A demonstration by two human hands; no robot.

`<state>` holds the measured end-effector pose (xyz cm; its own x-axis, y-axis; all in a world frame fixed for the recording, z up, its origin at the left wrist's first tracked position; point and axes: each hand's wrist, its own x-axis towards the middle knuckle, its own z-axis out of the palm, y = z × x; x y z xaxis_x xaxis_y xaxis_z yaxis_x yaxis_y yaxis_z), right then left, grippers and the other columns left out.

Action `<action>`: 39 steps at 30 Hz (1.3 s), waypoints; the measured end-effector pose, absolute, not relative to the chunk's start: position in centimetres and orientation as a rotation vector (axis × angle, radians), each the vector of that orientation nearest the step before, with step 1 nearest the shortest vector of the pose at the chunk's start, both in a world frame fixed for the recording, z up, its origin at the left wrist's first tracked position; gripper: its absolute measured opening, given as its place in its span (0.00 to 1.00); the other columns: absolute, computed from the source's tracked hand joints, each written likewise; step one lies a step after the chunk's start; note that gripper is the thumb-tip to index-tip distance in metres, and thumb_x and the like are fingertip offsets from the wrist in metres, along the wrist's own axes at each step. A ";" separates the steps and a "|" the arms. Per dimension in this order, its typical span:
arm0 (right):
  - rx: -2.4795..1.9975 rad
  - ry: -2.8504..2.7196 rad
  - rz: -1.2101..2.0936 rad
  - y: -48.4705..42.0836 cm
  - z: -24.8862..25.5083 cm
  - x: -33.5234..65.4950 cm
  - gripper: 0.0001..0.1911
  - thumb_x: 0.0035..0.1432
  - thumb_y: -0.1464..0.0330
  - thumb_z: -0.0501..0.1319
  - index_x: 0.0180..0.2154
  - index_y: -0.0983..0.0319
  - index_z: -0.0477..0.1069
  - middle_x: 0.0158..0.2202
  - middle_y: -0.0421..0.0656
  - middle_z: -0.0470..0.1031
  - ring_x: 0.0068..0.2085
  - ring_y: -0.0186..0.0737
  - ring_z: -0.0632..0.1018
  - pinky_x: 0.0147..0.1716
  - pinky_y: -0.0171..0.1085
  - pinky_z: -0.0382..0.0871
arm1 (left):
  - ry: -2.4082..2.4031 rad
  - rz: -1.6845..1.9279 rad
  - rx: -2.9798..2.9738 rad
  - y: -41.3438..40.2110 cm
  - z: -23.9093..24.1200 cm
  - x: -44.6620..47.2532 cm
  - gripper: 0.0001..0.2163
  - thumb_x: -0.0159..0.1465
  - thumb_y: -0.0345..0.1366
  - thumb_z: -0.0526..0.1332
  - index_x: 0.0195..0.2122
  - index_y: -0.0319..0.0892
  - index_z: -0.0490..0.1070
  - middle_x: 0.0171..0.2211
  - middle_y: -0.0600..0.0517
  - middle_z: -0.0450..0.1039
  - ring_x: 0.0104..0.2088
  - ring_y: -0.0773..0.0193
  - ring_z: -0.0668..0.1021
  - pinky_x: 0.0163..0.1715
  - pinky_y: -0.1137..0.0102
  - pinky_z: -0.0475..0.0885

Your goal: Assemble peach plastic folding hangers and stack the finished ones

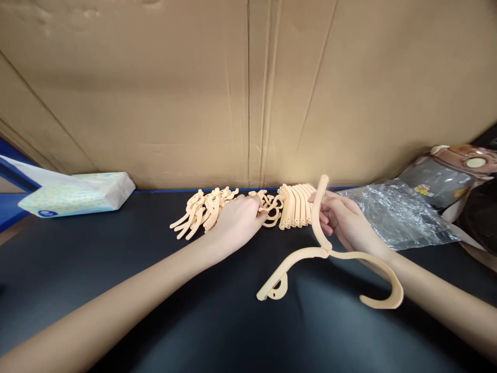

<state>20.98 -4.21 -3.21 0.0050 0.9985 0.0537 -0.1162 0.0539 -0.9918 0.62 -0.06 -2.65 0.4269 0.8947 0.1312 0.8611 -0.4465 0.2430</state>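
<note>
While forward, left hand (237,216) palm-down

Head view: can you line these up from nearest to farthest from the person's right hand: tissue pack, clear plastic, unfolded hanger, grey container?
From the right hand:
1. Unfolded hanger: at its fingers.
2. Clear plastic: just to its right.
3. Grey container: farther right, beyond the plastic.
4. Tissue pack: far left side.
</note>
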 end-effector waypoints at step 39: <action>-1.044 -1.437 1.025 -6.0 -2.7 20.6 0.05 0.56 0.67 0.64 0.34 0.59 0.68 0.27 0.38 0.75 0.28 0.35 0.75 0.28 0.34 0.69 | 0.868 0.418 1.176 -5.9 -1.9 -2.4 0.11 0.58 0.43 0.66 0.33 0.39 0.75 0.34 0.51 0.76 0.37 0.64 0.77 0.35 0.73 0.71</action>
